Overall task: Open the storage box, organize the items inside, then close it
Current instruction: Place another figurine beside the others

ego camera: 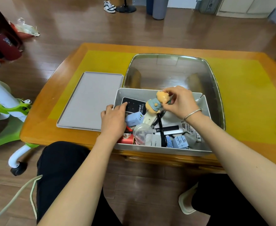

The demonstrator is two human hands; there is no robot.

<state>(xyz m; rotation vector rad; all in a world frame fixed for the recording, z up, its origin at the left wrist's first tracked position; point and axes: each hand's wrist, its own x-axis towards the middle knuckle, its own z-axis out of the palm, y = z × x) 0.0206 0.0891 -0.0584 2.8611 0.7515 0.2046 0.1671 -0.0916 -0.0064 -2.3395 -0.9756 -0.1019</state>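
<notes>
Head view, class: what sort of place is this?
Probably a home living room: a low wooden table on wood flooring, sneakers beside a fan base, and a child's green ride-on.
</notes>
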